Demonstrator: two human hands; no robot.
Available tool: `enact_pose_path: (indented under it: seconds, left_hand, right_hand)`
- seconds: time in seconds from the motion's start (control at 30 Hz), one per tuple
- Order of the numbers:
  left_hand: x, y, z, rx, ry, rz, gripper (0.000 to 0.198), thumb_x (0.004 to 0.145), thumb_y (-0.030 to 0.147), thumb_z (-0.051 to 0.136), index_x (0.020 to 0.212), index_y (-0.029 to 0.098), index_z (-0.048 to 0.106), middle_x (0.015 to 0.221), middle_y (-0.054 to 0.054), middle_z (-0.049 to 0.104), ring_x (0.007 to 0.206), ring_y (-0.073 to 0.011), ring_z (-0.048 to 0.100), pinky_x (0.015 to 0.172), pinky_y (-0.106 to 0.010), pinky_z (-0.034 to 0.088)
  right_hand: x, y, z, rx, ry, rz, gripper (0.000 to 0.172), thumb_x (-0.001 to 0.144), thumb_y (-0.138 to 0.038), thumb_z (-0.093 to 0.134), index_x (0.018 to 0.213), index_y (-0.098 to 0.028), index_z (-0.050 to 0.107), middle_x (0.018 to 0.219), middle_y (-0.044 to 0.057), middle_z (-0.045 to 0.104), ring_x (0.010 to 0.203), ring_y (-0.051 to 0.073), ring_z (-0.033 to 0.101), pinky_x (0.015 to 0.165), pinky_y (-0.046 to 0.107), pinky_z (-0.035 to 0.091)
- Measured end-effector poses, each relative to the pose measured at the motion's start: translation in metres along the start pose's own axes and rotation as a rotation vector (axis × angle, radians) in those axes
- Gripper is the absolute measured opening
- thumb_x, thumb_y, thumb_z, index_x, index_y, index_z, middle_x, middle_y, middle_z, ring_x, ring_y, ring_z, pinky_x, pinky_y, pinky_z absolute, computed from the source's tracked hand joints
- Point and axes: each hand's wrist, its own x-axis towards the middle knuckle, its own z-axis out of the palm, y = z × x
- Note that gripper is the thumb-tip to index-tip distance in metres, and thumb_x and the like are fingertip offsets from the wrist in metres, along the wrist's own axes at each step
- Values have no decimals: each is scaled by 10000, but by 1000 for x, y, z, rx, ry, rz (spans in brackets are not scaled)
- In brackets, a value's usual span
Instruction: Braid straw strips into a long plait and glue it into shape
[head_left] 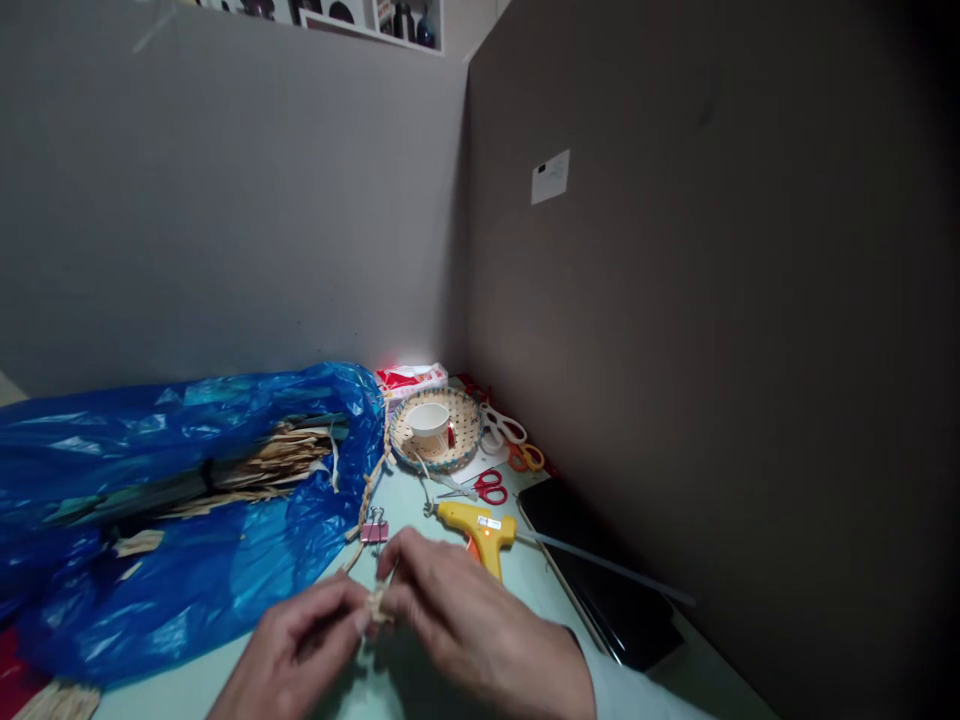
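Observation:
My left hand is closed, thumb and forefinger pinching a small pale straw piece. From the other side my right hand pinches the same piece, its fingers bent over the top; their tips are partly hidden. Just beyond my fingers stands a pink binder clip, near a braided straw cord that runs away along the table. A yellow glue gun lies beyond my right hand, with a long clear glue stick sticking out of its back.
On the left a blue plastic bag spreads open around a bundle of dried straw strips. A woven tray at the back holds a white cup. Red scissors and a black flat panel lie to the right, below a grey partition.

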Motion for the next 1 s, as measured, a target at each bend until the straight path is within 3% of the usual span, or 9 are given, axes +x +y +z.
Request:
enact_pose_path:
  seconds: [0.07, 0.17, 0.27, 0.33, 0.53, 0.87, 1.0]
  left_hand:
    - [8, 6, -18, -39, 92, -76, 329, 744, 533, 675, 704, 211, 729, 639, 12, 642, 615, -160, 546, 545, -199, 418]
    - [18, 11, -41, -244, 204, -153, 343, 651, 530, 775, 809, 228, 743, 760, 5, 707, 669, -155, 585, 540, -175, 450]
    - [22, 12, -51, -440, 293, -186, 381, 527, 486, 873, 784, 232, 751, 730, 15, 706, 663, -127, 586, 523, -128, 458]
    - [22, 13, -52, -496, 301, -190, 397, 481, 473, 898, 766, 234, 757, 696, 23, 691, 642, -110, 577, 516, -107, 460]
    - [18, 22, -56, -491, 351, -132, 378, 477, 450, 895, 726, 207, 749, 664, 23, 617, 649, -103, 555, 540, -93, 483]
    - [17, 29, -75, -522, 452, -28, 284, 578, 381, 844, 728, 185, 702, 638, 36, 562, 523, -63, 383, 414, -106, 363]
    - [18, 26, -79, -548, 467, -18, 293, 571, 359, 854, 758, 180, 718, 674, 21, 599, 553, -67, 444, 443, -110, 381]
  right_hand:
    - [13, 1, -11, -60, 37, 54, 180, 999, -210, 359, 1047, -198, 532, 947, 33, 681, 871, 153, 615, 766, 247, 445]
    - [36, 10, -11, -201, 26, 130, 222, 988, -185, 374, 1059, -159, 582, 966, 84, 689, 880, 181, 626, 755, 279, 438]
    - [59, 20, -1, -271, -51, 168, 208, 960, -200, 446, 988, -116, 634, 950, 134, 686, 893, 229, 640, 736, 324, 461]
    - [75, 24, 6, -305, -123, 193, 209, 965, -245, 487, 972, -108, 645, 954, 117, 678, 892, 222, 644, 758, 348, 497]
    - [109, 34, 22, -364, -306, 210, 303, 943, -326, 584, 1196, -159, 584, 1180, 86, 612, 992, 215, 630, 834, 414, 542]
    - [122, 35, 19, -436, -427, 138, 311, 941, -321, 586, 1210, -165, 579, 1212, 91, 598, 1028, 227, 619, 858, 429, 532]
    - [129, 38, 14, -406, -472, 117, 310, 940, -321, 588, 1205, -161, 582, 1204, 90, 602, 1018, 225, 622, 851, 425, 535]
